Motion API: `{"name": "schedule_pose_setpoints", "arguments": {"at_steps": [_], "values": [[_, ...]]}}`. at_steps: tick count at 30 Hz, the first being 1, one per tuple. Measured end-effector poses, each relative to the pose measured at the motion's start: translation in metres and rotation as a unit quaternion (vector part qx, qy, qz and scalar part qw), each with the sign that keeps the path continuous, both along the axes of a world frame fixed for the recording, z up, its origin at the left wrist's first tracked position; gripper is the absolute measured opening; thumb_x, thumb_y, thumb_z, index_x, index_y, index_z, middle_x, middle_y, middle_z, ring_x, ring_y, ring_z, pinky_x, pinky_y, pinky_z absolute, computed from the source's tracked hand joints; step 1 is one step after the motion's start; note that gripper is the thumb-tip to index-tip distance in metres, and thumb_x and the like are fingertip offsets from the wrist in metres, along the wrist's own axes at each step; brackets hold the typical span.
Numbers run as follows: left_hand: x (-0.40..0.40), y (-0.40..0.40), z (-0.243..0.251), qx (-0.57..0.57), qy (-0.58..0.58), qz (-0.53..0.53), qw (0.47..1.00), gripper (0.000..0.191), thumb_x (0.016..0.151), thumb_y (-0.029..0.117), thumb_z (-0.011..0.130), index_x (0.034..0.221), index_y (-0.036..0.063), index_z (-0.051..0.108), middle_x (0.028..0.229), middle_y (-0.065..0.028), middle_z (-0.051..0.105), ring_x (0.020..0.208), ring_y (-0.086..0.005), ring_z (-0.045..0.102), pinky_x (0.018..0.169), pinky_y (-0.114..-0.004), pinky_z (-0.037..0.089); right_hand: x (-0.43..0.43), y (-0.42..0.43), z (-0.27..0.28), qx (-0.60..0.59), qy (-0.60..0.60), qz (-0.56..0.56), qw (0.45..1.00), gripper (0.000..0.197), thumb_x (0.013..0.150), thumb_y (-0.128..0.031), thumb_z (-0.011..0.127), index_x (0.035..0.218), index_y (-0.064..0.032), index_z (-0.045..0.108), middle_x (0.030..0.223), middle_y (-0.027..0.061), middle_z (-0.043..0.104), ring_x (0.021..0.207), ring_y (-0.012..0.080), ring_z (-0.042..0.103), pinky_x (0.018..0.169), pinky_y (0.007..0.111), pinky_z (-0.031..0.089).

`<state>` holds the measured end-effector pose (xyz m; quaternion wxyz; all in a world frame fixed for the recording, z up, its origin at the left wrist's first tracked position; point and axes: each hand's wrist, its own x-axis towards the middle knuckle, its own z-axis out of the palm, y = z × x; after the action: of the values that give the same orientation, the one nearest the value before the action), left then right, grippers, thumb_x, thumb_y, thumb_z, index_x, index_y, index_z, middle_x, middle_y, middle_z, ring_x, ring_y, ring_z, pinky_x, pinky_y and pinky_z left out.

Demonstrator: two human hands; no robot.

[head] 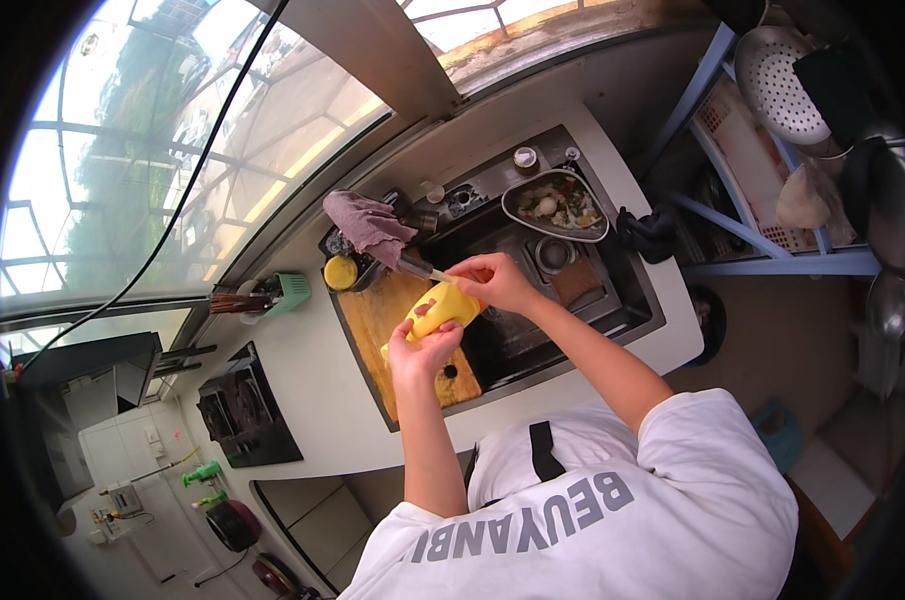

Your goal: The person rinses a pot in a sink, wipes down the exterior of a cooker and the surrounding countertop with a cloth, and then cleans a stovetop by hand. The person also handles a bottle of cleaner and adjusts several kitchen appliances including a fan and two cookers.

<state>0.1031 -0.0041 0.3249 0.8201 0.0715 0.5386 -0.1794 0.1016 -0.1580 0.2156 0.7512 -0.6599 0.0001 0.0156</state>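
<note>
A glossy yellow object (pixel 441 311), perhaps plastic, is tilted between my hands above the sink edge; its exact kind is unclear. My left hand (pixel 426 345) grips it from below, with fingertips showing on its far side. The fingers of my right hand (pixel 493 281) are pinched at its upper end and partly hide it. Just beyond is a faucet (pixel 415 262) with a mauve cloth (pixel 370 225) draped over it. A pale streak, possibly water, runs from its end towards the yellow object. Below lies a wooden cutting board (pixel 381 315) beside the dark sink basin (pixel 497 341).
A triangular strainer (pixel 508 214) with food scraps sits at the sink's far corner. In the basin lies a brown sponge or cloth (pixel 576 283) near the drain (pixel 554 255). A yellow-lidded jar (pixel 340 274), green utensil basket (pixel 291 292) and gas stove (pixel 246 412) stand leftward. Black gloves (pixel 647 229) hang rightward.
</note>
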Motion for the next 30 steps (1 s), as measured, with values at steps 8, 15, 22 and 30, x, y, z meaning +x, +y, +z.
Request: {"name": "schedule_pose_setpoints", "arguments": {"at_steps": [8,15,22,30], "values": [[-0.002,0.02,0.0,0.024,-0.013,0.023,0.999,0.024,0.089,0.022,0.032,0.093,0.0065,0.049,0.087,0.0007,0.05,0.076,-0.0138,0.036,0.068,-0.026,0.03,0.012,0.013,-0.013,-0.03,0.029,0.009,0.999,0.021,0.084,-0.01,0.064,0.101,0.0007,0.067,0.086,0.0052,0.069,0.078,0.008,0.063,0.068,0.024,0.051],[-0.009,0.027,0.01,0.04,-0.039,-0.021,0.998,0.021,0.088,0.021,0.036,0.091,0.0057,0.05,0.095,-0.0032,0.051,0.081,-0.015,0.038,0.069,-0.027,0.031,0.052,-0.01,-0.058,0.096,0.188,-0.029,0.977,0.031,0.089,-0.005,0.05,0.118,0.0065,0.055,0.109,0.0166,0.064,0.092,0.0213,0.064,0.082,0.031,0.051],[-0.016,0.02,0.016,0.041,-0.058,-0.061,0.996,0.019,0.088,0.021,0.04,0.095,0.0054,0.048,0.091,-0.0015,0.051,0.08,-0.0146,0.041,0.068,-0.027,0.032,0.147,-0.001,-0.03,0.275,0.324,0.042,0.904,0.033,0.083,0.003,0.044,0.115,0.0107,0.045,0.113,0.0223,0.05,0.109,0.034,0.055,0.092,0.043,0.049],[-0.035,0.035,0.02,-0.037,-0.206,-0.158,0.965,0.036,0.087,0.022,0.044,0.118,0.0028,0.041,0.106,-0.0071,0.054,0.096,-0.0199,0.047,0.077,-0.031,0.037,0.072,-0.001,-0.007,-0.09,0.101,-0.083,0.987,0.031,0.08,-0.005,0.049,0.11,-0.0036,0.059,0.109,0.012,0.06,0.1,0.025,0.06,0.084,0.039,0.047]]}}
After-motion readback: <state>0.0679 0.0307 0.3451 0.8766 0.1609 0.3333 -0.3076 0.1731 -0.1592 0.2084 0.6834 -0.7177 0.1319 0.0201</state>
